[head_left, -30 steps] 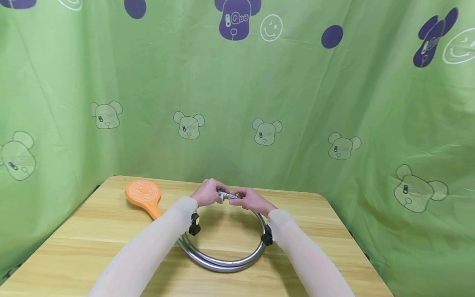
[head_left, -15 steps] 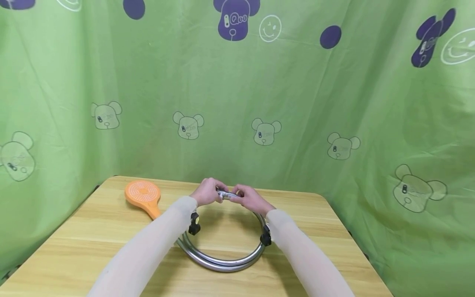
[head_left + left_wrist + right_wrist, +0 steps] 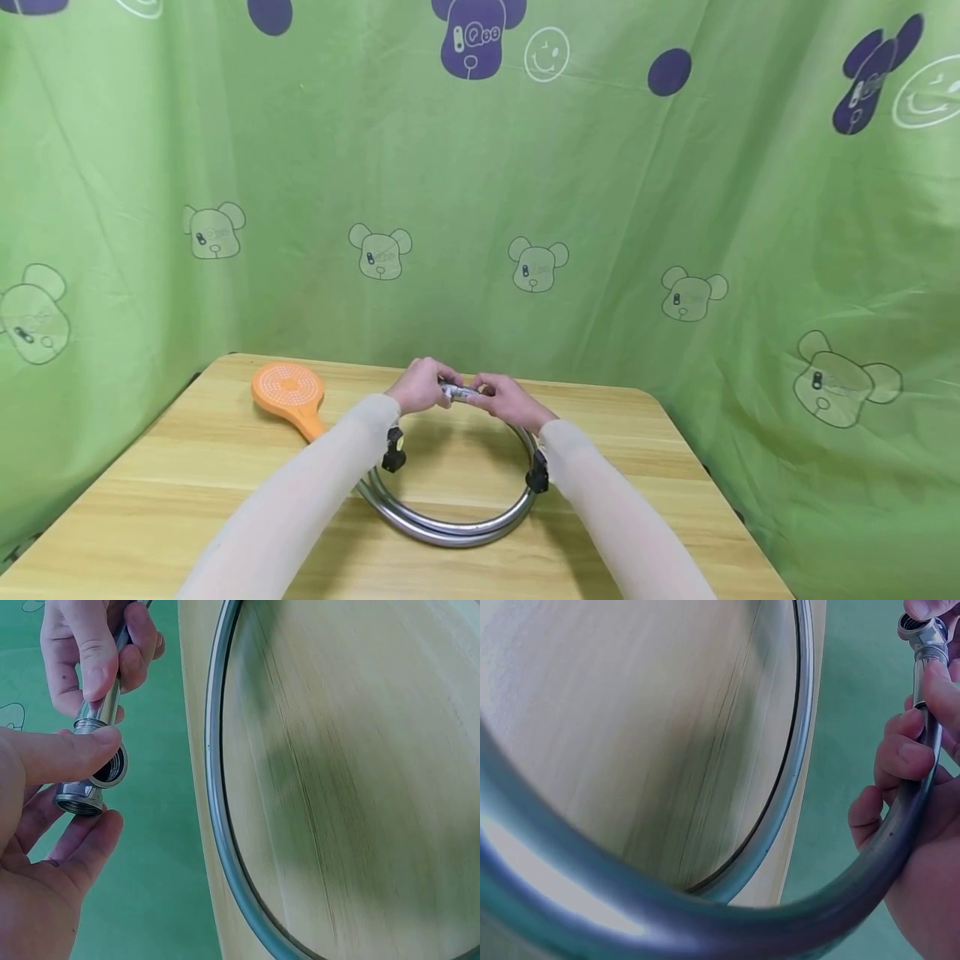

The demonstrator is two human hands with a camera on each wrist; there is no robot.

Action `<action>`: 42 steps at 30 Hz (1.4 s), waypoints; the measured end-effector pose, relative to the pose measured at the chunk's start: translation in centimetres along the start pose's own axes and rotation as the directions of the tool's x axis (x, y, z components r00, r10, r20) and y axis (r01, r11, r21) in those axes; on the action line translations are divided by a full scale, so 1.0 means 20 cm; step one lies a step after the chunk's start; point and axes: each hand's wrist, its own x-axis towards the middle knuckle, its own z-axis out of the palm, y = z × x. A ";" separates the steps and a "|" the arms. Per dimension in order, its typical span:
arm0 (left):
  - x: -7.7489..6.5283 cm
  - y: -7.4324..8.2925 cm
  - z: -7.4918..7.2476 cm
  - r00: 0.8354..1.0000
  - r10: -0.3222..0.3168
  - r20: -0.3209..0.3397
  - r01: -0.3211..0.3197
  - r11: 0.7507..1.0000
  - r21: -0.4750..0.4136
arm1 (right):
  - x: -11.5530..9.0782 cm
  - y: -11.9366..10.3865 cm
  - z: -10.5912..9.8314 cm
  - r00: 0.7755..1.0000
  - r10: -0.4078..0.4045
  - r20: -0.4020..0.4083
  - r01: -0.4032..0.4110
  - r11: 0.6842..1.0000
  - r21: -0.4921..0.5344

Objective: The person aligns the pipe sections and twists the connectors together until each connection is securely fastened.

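Note:
A chrome pipe fitting with two visible threaded openings (image 3: 73,789) is pinched between the thumb and fingers of my left hand (image 3: 420,388). My right hand (image 3: 512,402) grips the end of a grey metallic shower hose (image 3: 450,535), its fingers curled round the hose just behind the metal end piece (image 3: 921,684). The end piece meets the fitting in line; how far it sits in cannot be told. The rest of the hose hangs or lies in a loop below both hands. Left of my left forearm lies an orange shower head (image 3: 288,388), its handle partly hidden by the sleeve.
The wooden table (image 3: 187,492) spreads under the hose, its far edge just beyond my hands. Behind and at both sides hangs a green curtain (image 3: 465,325) with printed bears. A black wrist camera (image 3: 393,450) sits below the left wrist, another (image 3: 537,473) by the right.
The fingers of my right hand have shifted slightly at the hose end, and the visible part of the fitting has turned a little. My left hand, the loop and the shower head stay put.

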 end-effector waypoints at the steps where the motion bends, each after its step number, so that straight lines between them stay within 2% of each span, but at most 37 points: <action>1: 0.00 0.00 0.00 1.000 0.000 0.002 0.000 1.000 -0.005 | 0.00 0.00 0.00 1.000 0.005 0.004 -0.005 1.000 -0.002; 7: -0.01 -0.02 0.01 1.000 0.001 0.026 0.000 1.000 -0.026 | 0.00 0.00 -0.01 0.998 0.046 0.034 -0.045 0.999 -0.012; 13: -0.02 -0.02 0.04 0.999 0.037 0.000 -0.037 0.999 -0.033 | -0.02 -0.03 -0.04 0.998 0.062 0.017 -0.062 0.998 0.003; 20: -0.03 -0.01 0.05 0.995 0.090 -0.052 -0.090 0.996 -0.005 | -0.04 0.04 -0.07 0.992 0.118 -0.055 -0.116 0.992 0.041; 28: -0.07 -0.01 0.02 0.999 0.035 -0.038 -0.034 0.999 0.019 | -0.07 0.15 -0.12 0.974 0.158 -0.162 -0.153 0.987 0.042; 33: -0.07 -0.03 0.01 0.999 0.034 -0.026 -0.033 0.999 0.023 | -0.10 0.21 -0.14 0.956 0.181 -0.232 -0.188 0.982 -0.007; 42: -0.10 -0.06 -0.02 1.000 0.025 -0.018 -0.024 0.999 0.046 | -0.12 0.31 -0.14 0.930 0.224 -0.292 -0.244 0.969 -0.034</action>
